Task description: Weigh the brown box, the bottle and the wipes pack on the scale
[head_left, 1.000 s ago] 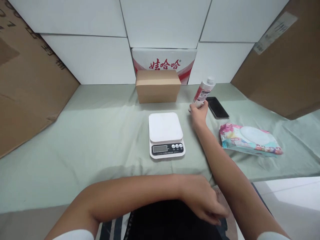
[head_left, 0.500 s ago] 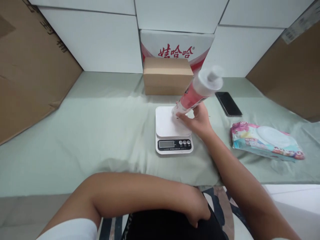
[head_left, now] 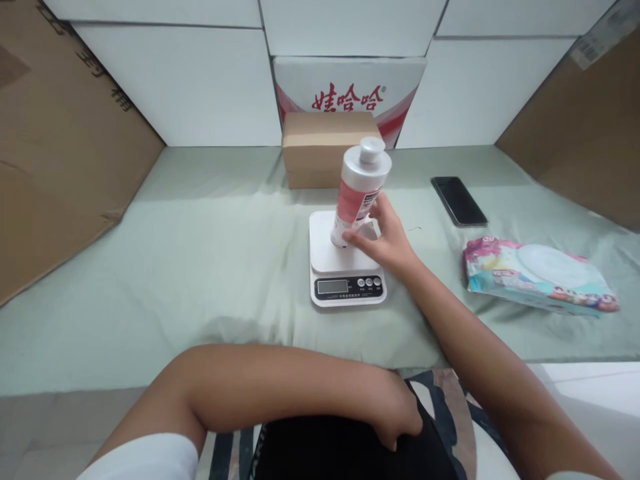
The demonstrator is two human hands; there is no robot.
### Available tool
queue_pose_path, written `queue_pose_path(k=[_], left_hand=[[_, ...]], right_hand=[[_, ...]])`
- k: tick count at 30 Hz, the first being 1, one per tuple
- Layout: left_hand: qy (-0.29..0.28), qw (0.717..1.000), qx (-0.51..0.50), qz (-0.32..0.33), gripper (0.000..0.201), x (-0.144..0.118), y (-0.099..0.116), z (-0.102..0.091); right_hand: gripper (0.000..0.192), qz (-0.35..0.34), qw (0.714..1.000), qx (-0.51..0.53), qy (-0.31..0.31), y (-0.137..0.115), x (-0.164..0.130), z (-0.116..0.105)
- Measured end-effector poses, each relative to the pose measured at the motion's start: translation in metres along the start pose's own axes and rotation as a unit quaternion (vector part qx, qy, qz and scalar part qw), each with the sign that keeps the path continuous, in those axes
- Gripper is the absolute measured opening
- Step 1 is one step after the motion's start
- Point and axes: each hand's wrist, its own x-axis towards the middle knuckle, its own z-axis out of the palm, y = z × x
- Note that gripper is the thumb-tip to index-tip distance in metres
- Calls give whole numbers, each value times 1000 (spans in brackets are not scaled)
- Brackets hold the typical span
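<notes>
My right hand is wrapped round the lower part of a pink and white bottle with a silvery white cap. The bottle's base is at the plate of a white kitchen scale, and it looks nearly upright with a slight lean. Whether the base bears fully on the plate I cannot tell. The scale's grey display and round buttons face me; no digits can be read. My left hand lies across my lap on dark clothing, fingers curled in and partly hidden, with nothing visible in it.
Behind the scale sits a brown cardboard box, with a white and red carton at its back. To the right lie a black phone and a pack of wipes. Large cardboard panels flank the green cloth.
My right hand has brought the bottle left and tipped it from a strong rightward slant to nearly upright over the scale plate. My left hand stays in my lap.
</notes>
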Motion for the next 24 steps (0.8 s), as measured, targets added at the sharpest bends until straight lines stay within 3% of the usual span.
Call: queue_pose_path(k=[3,4,8,11,14,19,24], left_hand=[[-86,995,-13,56,57,0,-1,-1],[-87,995,-11,55,59,0,-1,-2],[-70,996,-15,49,60,2,-2,1],[-70,996,-8,49,56,2,-2,1],[-92,994,11,55,46,1,-2,-2],[-101,993,20,51,42,-1,0,-6],[-96,994,13,48,55,-4,2,-11]], right_hand=[[77,-19,998,1,63,3,2,-11],[77,-26,997,0,69,4,3,-14],[74,-41,999,-4,18,4,1,-11],[62,-25,999,0,-39,2,-3,2],[48,-23,999,-14,-38,5,-1,6],[49,-25,987,-73,144,37,15,-31],[48,45,951,-115,283,86,23,-69]])
